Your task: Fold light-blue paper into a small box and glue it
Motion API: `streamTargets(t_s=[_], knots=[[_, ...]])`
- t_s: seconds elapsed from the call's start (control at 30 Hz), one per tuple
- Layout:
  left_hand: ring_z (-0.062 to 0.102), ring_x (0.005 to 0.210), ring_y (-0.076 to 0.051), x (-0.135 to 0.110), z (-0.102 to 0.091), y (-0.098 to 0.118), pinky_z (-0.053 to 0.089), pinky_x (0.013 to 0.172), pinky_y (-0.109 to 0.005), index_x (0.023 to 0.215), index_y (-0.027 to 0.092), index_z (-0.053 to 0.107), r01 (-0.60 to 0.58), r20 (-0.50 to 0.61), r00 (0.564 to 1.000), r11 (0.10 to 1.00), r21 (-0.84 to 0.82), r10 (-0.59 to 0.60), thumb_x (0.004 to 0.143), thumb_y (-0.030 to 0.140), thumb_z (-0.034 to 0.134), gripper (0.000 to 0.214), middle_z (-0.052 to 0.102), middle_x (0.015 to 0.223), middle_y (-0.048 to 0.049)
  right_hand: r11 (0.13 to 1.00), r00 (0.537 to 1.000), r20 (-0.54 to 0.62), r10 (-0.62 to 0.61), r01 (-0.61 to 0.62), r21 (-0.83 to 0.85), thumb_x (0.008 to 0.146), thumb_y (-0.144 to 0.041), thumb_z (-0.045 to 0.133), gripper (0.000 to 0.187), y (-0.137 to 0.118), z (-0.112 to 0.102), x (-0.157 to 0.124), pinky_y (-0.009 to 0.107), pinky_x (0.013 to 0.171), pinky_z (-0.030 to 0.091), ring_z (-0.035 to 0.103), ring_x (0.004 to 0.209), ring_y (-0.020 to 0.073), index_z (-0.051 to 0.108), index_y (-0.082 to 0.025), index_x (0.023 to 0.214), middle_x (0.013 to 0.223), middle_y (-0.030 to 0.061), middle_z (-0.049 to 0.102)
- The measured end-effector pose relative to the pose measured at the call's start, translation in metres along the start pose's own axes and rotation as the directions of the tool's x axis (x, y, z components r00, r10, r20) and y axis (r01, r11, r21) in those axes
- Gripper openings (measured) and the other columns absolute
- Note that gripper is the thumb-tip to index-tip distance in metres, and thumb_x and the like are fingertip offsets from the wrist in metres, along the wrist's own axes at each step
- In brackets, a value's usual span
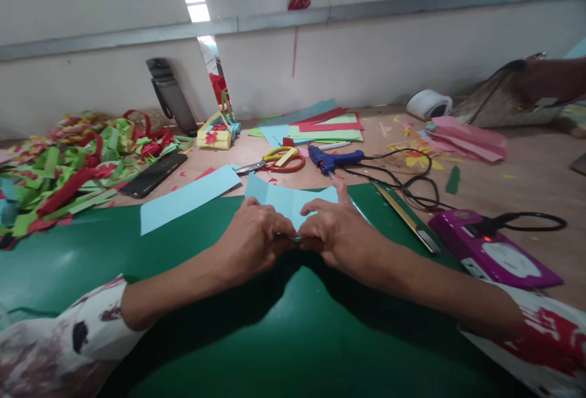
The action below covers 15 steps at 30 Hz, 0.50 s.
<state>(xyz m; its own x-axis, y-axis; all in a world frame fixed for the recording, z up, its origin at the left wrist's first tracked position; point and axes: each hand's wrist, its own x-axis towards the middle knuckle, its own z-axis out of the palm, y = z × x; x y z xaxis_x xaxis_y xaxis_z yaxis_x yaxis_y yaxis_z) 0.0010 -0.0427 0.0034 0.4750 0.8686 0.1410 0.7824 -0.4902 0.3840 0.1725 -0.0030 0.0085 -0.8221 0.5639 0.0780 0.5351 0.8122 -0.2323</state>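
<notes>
Between my two hands is a light blue sheet of paper [286,199] with upright crease lines, lifted at its near edge above the green mat [293,337]. My left hand [259,230] pinches that near edge from the left. From the right, my right hand [332,227] pinches the same edge close beside it, its index finger raised. The fingertips partly hide the fold. A second light blue paper strip [190,198] lies flat to the left. Just beyond the held sheet are scissors [279,160] with yellow and red handles and a blue glue gun [336,159].
Coloured paper scraps [68,172] heap up at left beside a black phone [154,175] and a bottle [171,96]. Small paper baskets [215,135] and stacked sheets [315,123] stand behind. At right are a cutter knife [407,218], a purple power strip [494,251] and looped cable.
</notes>
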Motion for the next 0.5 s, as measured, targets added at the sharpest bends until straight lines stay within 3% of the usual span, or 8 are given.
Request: streamTargets(t_s=[0.27,0.5], knots=[[0.054,0.084,-0.017,-0.001,-0.007,-0.003,0.024,0.078,-0.034,0.072,0.021,0.067,-0.041,0.017,0.999,0.999,-0.014,0.042,0.075,0.02,0.067,0.003,0.071,0.082,0.0023,0.999,0.997,0.071,-0.003,0.0,0.035,0.063,0.0,0.054,0.022,-0.006,-0.006,-0.001,0.06,0.097,-0.01,0.056,0.097,0.0215,0.063,-0.019,0.059,0.065,-0.0023,0.067],[0.055,0.092,-0.02,-0.006,-0.013,-0.013,0.023,0.089,-0.042,0.07,0.02,0.068,-0.024,0.016,1.0,0.999,-0.048,0.025,0.076,0.017,0.063,0.008,0.072,0.093,-0.0006,0.998,0.998,0.06,0.036,-0.039,0.05,0.069,-0.002,0.058,0.021,-0.002,-0.002,0.001,0.058,0.099,-0.011,0.058,0.093,0.0191,0.064,-0.019,0.057,0.062,-0.0037,0.065]])
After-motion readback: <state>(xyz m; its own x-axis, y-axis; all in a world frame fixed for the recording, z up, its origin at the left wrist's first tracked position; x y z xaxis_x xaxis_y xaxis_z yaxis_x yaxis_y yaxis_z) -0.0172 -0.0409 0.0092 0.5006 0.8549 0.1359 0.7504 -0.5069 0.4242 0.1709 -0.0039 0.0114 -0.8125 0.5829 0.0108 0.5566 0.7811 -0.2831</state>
